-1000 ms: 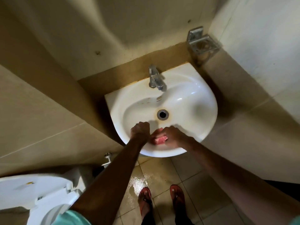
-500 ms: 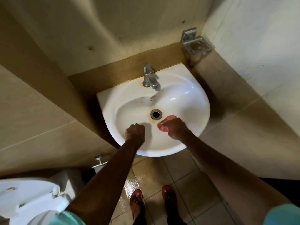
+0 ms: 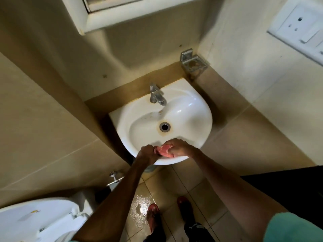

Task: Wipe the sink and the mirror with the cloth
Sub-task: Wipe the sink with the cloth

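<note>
Cloth [image 3: 165,150], one, gripped by two hands over one sink [image 3: 197,109].

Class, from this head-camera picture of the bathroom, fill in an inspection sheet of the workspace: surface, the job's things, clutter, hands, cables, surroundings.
Surface: white sink, brownish staining around the drain.
Job's things: pink cloth bunched over the sink's front rim; mirror above, only its lower frame in view.
Clutter: empty metal soap holder on the wall; nothing lying in the basin.
Hands: left hand and right hand both grip the cloth.
Cables: nothing seen.
Surroundings: tap with no water visible, wall socket plate, toilet, wet patch on the floor tiles.
</note>
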### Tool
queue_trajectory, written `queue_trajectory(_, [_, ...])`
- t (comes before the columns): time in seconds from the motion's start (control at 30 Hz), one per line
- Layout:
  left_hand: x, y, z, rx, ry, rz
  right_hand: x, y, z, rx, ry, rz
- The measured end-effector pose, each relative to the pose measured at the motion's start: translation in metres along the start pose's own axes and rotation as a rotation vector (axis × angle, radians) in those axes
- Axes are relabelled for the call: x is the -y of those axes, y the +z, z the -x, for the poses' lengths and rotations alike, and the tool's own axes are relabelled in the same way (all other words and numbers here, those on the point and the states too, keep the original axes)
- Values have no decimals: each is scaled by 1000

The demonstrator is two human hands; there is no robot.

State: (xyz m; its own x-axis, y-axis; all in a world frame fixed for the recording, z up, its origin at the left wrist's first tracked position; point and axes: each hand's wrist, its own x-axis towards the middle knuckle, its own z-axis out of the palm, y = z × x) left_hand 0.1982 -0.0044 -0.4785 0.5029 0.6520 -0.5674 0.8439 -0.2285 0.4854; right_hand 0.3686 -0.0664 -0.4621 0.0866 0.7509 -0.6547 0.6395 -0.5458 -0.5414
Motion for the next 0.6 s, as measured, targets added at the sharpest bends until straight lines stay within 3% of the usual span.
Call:
queue_trajectory(0.1, [-5,-22,35,-114,8,224,4,-12,22,-62,12,-363])
queue_trajectory(0.33, [-31,-67,121,-282,253,487,61,-38,99,-196,-102,-830])
queue_trajectory(0.6, [-73,-138,191,-518,471,477,153,-62,185,-176,-316,-992])
